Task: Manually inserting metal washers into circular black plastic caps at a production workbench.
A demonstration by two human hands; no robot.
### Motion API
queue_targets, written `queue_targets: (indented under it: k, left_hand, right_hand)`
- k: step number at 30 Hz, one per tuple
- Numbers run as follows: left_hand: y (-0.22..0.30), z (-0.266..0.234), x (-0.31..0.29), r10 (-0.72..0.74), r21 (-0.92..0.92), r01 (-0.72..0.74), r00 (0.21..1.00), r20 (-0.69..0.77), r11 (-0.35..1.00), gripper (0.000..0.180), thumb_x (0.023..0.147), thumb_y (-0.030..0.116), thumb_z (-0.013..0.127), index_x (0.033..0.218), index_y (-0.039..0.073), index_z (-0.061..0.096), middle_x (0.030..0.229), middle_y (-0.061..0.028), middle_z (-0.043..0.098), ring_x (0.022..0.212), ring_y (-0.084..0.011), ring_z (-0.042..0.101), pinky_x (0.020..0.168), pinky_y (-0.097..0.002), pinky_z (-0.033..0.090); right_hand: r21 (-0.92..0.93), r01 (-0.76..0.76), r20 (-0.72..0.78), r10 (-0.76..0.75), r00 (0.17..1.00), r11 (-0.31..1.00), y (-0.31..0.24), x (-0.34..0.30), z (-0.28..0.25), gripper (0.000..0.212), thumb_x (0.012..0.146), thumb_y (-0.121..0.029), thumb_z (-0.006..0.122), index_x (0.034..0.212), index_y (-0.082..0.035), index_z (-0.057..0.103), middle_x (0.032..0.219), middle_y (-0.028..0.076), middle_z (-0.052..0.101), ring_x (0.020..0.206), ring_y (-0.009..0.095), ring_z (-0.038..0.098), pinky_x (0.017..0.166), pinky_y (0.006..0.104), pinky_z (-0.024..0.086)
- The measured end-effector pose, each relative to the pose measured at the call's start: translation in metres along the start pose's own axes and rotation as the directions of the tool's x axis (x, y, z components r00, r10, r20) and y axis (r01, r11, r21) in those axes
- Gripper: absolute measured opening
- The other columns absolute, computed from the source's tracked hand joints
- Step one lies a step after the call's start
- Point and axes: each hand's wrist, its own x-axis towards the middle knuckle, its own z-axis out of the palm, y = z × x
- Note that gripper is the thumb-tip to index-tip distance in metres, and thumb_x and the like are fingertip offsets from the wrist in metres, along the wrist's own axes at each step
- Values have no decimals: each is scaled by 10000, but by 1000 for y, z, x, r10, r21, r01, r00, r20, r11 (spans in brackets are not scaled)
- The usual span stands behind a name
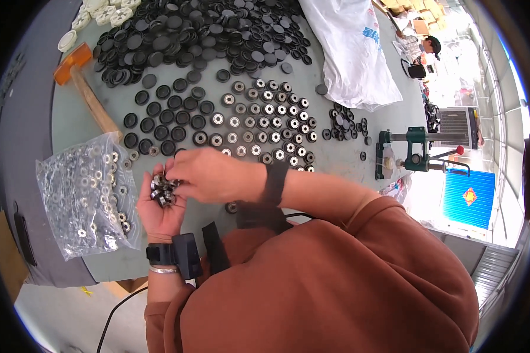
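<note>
My left hand [161, 221] is cupped palm up around a small heap of shiny metal bearings [164, 193]. Over it, my right hand [215, 176] reaches in from the right, its fingertips closed at the heap; what they pinch is hidden. Just beyond the hands stand rows of black round caps [171, 116], hollow side up. To the right of these are several rows of black caps with metal bearings seated in them [262, 122]. A clear plastic bag of loose bearings [88, 197] lies left of my left hand, with a few bearings spilled beside its mouth.
A large pile of black caps [188, 35] covers the far table. An orange-headed mallet [88, 94] lies at left, near white plastic parts [103, 15]. A white sack [353, 59] and a green hand press [417, 150] are at right. Another person [430, 46] sits farther off.
</note>
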Motion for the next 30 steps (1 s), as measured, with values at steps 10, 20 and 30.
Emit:
queue_targets:
  k: [10, 20, 30]
  left_hand:
    - [-5, -7, -1, 53, 22, -51, 995, -84, 998, 257, 899, 230, 420, 946, 6, 536, 1045, -160, 558, 944, -264, 560, 812, -427, 477]
    - [-1, -19, -8, 87, -42, -97, 977, -193, 994, 225, 887, 204, 455, 867, -10, 523, 926, -170, 577, 954, -315, 546, 907, -459, 417]
    - [1, -26, -15, 112, -33, -122, 970, -216, 992, 227, 883, 197, 463, 827, -6, 550, 898, -170, 594, 935, -307, 560, 899, -455, 428]
  right_hand:
    - [-414, 254, 175, -198, 965, 874, 13, -6, 11, 203, 648, -93, 552, 845, -46, 564, 903, 73, 514, 836, 246, 515, 671, 336, 458]
    - [-144, -297, -448, 206, 870, 944, 76, 12, -52, 136, 659, -137, 599, 709, -12, 582, 638, 116, 600, 560, 221, 590, 544, 303, 472]
    - [-256, -445, -382, 333, 862, 858, 157, 34, -95, 200, 638, -148, 637, 777, -8, 610, 755, 133, 624, 725, 275, 592, 694, 330, 469]
